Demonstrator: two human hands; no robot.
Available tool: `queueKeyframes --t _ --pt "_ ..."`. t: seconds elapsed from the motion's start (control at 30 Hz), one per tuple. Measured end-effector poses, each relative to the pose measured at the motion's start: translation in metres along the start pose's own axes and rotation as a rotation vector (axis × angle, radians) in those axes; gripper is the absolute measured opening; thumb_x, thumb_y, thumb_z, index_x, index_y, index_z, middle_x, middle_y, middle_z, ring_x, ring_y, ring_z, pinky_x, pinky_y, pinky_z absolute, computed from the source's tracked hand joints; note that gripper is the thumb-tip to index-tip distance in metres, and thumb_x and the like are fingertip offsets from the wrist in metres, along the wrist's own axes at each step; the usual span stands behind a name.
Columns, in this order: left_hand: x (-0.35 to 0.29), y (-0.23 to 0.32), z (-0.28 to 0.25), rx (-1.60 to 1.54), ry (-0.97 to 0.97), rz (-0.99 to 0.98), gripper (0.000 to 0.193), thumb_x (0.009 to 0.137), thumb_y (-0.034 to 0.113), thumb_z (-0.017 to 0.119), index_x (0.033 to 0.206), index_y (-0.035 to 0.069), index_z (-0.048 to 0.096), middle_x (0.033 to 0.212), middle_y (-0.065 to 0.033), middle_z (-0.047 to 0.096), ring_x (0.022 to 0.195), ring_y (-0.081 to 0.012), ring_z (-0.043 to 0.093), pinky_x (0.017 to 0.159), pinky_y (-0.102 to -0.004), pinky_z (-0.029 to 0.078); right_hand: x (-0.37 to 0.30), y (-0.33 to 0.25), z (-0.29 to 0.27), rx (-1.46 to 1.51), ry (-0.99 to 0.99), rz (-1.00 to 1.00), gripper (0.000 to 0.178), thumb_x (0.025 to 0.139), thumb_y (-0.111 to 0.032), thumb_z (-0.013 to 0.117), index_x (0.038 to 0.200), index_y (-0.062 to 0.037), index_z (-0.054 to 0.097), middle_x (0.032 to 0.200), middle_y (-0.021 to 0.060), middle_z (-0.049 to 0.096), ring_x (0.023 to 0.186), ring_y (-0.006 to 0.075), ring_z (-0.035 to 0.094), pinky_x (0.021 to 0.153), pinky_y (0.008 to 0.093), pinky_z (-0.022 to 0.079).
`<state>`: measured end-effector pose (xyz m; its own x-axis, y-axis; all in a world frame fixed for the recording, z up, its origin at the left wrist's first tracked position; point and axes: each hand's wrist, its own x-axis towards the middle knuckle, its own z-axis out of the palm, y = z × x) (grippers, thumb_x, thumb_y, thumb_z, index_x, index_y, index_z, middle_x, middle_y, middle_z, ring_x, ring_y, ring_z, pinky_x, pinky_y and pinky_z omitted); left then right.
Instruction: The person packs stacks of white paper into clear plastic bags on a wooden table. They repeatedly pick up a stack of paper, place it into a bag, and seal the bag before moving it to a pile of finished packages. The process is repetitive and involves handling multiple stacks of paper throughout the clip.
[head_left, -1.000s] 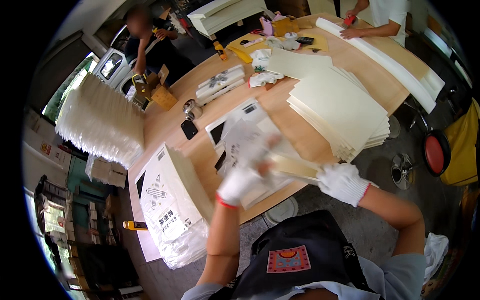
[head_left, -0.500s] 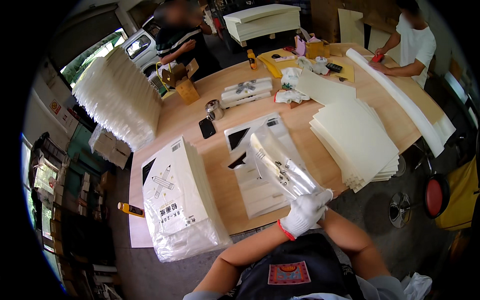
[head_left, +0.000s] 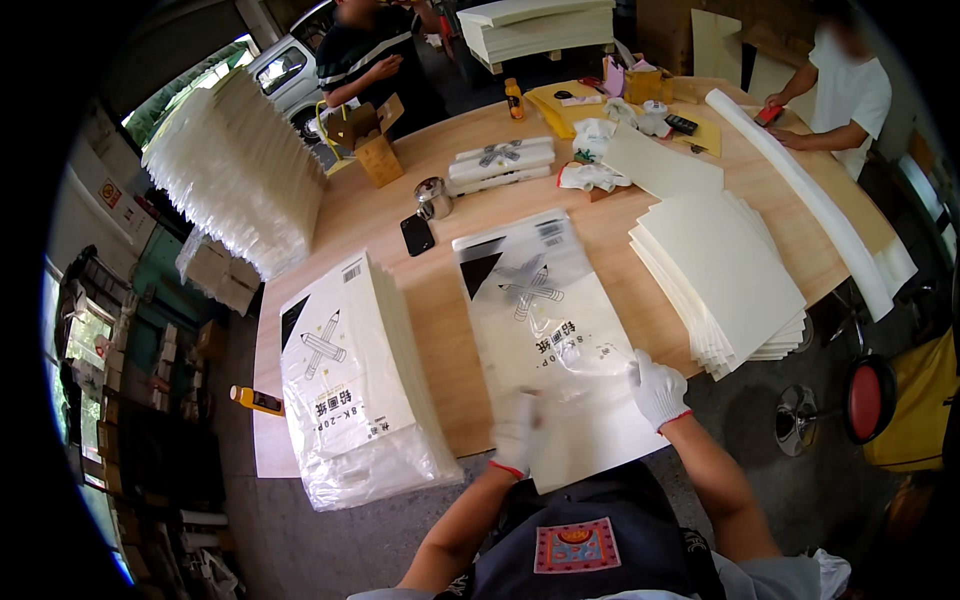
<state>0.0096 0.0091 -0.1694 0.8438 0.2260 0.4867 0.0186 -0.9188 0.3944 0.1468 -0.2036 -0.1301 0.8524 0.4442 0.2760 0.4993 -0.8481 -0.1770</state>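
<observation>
In front of me a clear plastic bag printed with crossed pencils and a black corner lies flat on the table. A blank off-white paper stack sticks out of its near end, past the table's edge. My right hand, in a white glove with a red cuff, is closed at the bag's right edge, where bag and paper meet. My left hand, gloved too, is at the left edge of the paper; motion smears its fingers. Left of it stands a pile of filled paper packs in the same printed bags.
Loose off-white sheets are stacked on the right. Beyond lie a phone, a metal cup, rolled bags and spare gloves. A yellow-capped bottle is at the left edge. Two people stand across the table.
The bag, bunched up and raised in my hands before, now lies flat with paper protruding from its near end. My hands have moved apart to either side of it.
</observation>
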Motion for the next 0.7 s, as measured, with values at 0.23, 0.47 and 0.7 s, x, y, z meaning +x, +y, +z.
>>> queueKeyframes --t 0.23,0.47,0.7 --pt "-0.064 -0.033 -0.034 -0.568 0.214 -0.671 0.021 0.077 0.005 0.069 0.075 0.005 0.048 0.07 -0.0053 0.053 0.06 -0.0122 0.049 0.056 -0.0262 0.041 -0.056 -0.01 -0.045 -0.062 -0.205 -0.18 0.029 0.085 -0.032 0.048 0.068 -0.0096 0.054 0.05 0.0107 0.056 0.039 0.0271 0.054 0.038 0.0451 0.039" --pt "-0.128 0.046 -0.128 -0.97 -0.222 -0.854 0.019 0.077 0.009 0.074 0.073 0.006 0.055 0.068 0.0006 0.057 0.064 -0.0074 0.053 0.059 -0.0223 0.043 -0.145 -0.009 -0.107 0.049 -0.575 -0.368 0.023 0.082 -0.028 0.051 0.067 -0.0099 0.053 0.046 0.0037 0.05 0.034 0.0193 0.05 0.035 0.0373 0.038" --pt "-0.072 0.012 -0.074 -0.604 0.01 -0.676 0.014 0.074 0.001 0.062 0.074 0.006 0.049 0.064 -0.0037 0.049 0.058 -0.0116 0.047 0.055 -0.0256 0.041 -0.077 -0.002 -0.081 -0.037 -0.221 -0.341 0.014 0.075 -0.019 0.052 0.066 -0.0092 0.054 0.049 0.0047 0.051 0.047 0.0236 0.057 0.042 0.0374 0.043"
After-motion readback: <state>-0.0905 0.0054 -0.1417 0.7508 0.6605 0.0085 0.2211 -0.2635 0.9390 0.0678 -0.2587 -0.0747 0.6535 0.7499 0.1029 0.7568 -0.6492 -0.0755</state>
